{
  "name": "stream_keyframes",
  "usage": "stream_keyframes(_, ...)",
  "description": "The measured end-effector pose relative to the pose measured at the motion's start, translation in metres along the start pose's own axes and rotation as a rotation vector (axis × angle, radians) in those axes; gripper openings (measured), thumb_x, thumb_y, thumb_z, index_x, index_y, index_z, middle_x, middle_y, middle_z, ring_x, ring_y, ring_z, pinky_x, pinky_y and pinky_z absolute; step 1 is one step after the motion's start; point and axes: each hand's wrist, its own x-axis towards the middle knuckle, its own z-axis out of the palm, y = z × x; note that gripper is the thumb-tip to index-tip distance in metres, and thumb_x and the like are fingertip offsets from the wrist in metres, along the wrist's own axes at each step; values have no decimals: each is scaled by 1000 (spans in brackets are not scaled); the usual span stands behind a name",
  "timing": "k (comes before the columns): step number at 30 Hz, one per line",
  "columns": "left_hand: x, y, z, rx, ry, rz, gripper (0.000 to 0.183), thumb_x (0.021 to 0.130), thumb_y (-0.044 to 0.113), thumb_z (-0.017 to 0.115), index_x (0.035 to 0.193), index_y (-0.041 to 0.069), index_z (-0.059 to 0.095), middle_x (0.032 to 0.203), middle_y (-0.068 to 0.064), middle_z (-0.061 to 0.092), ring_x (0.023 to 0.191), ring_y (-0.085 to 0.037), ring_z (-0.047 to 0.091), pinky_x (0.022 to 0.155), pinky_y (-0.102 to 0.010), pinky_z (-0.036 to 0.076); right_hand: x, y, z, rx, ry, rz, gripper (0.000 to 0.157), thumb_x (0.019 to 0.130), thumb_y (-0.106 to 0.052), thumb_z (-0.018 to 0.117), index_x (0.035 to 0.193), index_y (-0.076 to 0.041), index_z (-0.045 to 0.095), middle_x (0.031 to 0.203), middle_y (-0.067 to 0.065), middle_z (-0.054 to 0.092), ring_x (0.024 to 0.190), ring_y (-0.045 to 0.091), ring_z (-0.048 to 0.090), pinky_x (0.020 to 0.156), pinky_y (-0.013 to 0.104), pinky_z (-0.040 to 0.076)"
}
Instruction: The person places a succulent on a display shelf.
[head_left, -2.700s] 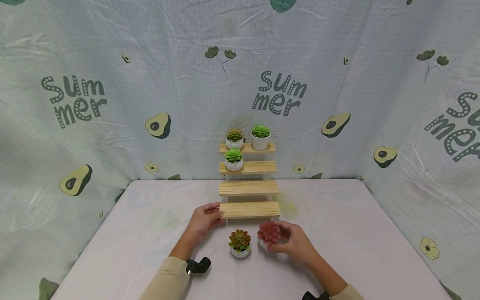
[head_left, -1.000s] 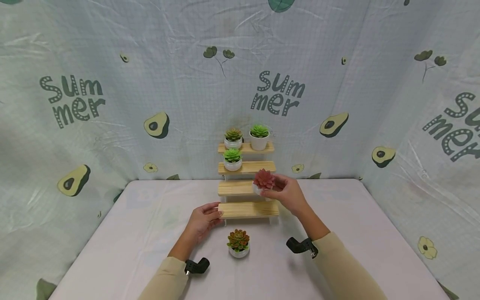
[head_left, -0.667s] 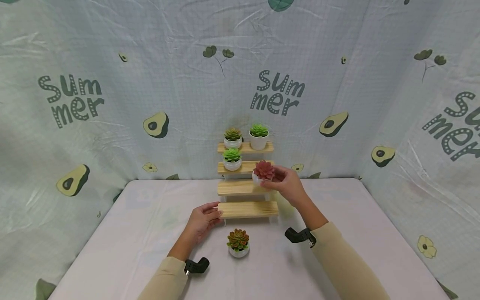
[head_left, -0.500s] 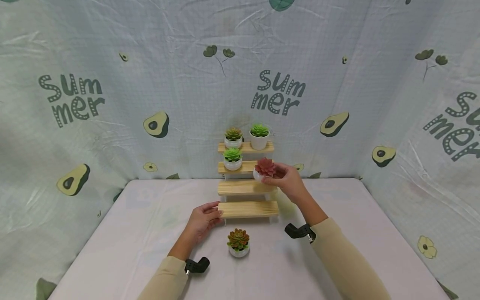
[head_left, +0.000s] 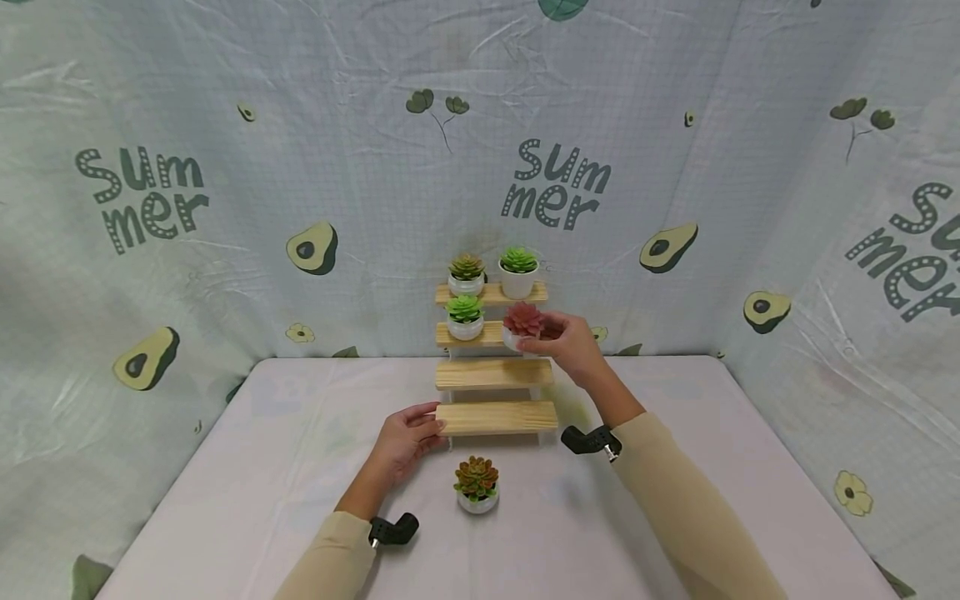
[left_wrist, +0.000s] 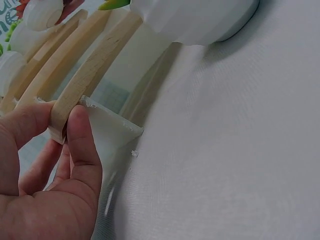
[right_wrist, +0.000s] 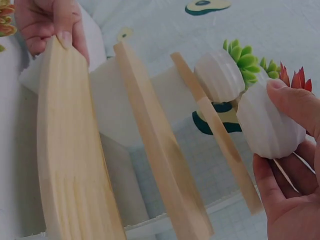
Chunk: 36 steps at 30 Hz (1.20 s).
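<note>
My right hand (head_left: pixel 573 346) pinches the white pot of a red succulent (head_left: pixel 522 320) between thumb and fingers, close over the right part of the second shelf from the top. In the right wrist view, the ribbed white pot (right_wrist: pixel 270 120) sits tilted between the fingertips. My left hand (head_left: pixel 405 442) grips the left end of the lowest wooden slat of the tiered plant stand (head_left: pixel 495 418). Thumb and fingers wrap that slat's end (left_wrist: pixel 75 97) in the left wrist view. A bright green succulent (head_left: pixel 465 317) stands on the left of the second shelf.
On the top shelf are a brownish-green succulent (head_left: pixel 467 275) and a green succulent (head_left: pixel 518 272) in white pots. An orange-green succulent (head_left: pixel 476 485) stands on the white table (head_left: pixel 262 467) before the stand. A printed cloth hangs behind.
The right hand has lifted the red succulent from the table up past the lower shelves to the second shelf from the top. My left hand keeps its grip on the lowest slat.
</note>
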Motion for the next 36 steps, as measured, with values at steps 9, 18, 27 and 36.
stream_keyframes(9, 1, -1, 1, 5, 5, 6, 42, 82, 0, 68, 123, 2, 58, 103, -12, 65, 85, -19, 66, 73, -32, 58, 11, 0, -1, 14, 1, 15, 58, 68, -24, 85, 121, -14, 63, 113, 8, 65, 99, 20, 61, 76, 26, 55)
stream_keyframes(18, -1, -1, 1, 4, 0, 8, 43, 83, 1, 68, 124, 3, 58, 103, -13, 65, 85, -19, 66, 73, -31, 58, 23, -1, -3, -62, 35, 52, 54, 68, -27, 85, 117, -15, 65, 106, 7, 66, 94, 18, 60, 74, 27, 54)
stream_keyframes(27, -1, 0, 1, 3, -11, 16, 43, 83, 0, 68, 124, 2, 57, 103, -12, 64, 85, -18, 65, 72, -31, 58, 30, 2, -3, -118, 71, 89, 60, 67, -29, 86, 121, -14, 63, 106, 6, 66, 93, 19, 58, 73, 29, 53)
stream_keyframes(36, -1, 0, 0, 12, 1, 12, 43, 83, 1, 68, 124, 2, 57, 103, -13, 64, 84, -18, 65, 72, -31, 58, 33, 1, -3, -83, 55, 82, 61, 67, -28, 86, 121, -14, 63, 107, 8, 66, 93, 20, 59, 86, 49, 51)
